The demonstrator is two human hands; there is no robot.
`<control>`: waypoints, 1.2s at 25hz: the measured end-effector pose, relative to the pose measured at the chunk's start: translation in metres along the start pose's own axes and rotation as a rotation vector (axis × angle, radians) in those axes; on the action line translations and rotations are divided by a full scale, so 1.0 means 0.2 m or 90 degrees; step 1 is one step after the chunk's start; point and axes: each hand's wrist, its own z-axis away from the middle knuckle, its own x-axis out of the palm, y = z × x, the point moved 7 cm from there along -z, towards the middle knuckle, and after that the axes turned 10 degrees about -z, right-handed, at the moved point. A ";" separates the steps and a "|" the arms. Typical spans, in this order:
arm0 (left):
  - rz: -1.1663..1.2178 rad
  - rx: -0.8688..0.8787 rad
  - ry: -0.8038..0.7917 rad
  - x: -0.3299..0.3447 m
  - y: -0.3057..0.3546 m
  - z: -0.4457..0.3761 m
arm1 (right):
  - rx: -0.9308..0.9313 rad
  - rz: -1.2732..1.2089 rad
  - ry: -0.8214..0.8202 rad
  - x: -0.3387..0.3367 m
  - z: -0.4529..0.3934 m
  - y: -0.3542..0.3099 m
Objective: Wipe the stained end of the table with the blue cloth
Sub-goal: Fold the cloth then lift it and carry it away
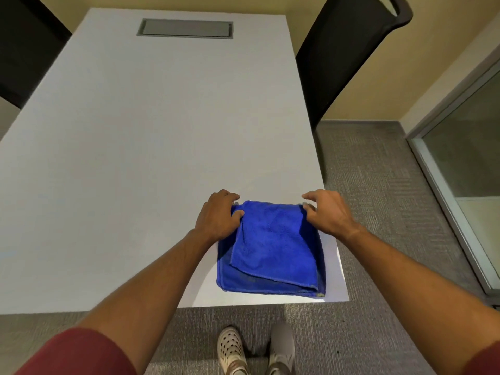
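Note:
A blue cloth [273, 250], folded over on itself, lies on the near right corner of the pale grey table [140, 147]. My left hand [219, 215] pinches the cloth's far left corner, thumb on top. At the far right corner, my right hand [324, 212] has its fingertips on the cloth's edge, fingers curled. I cannot make out any stain on the table top.
A grey cable hatch [185, 28] is set into the table's far end. A black chair [349, 50] stands at the right side, another dark chair [24, 47] at the far left. A glass partition [465, 163] runs along the right. My shoes [257, 350] stand on grey carpet.

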 end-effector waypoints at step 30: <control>0.014 -0.016 -0.128 -0.08 0.04 -0.11 | 0.014 0.015 -0.243 -0.11 -0.19 -0.06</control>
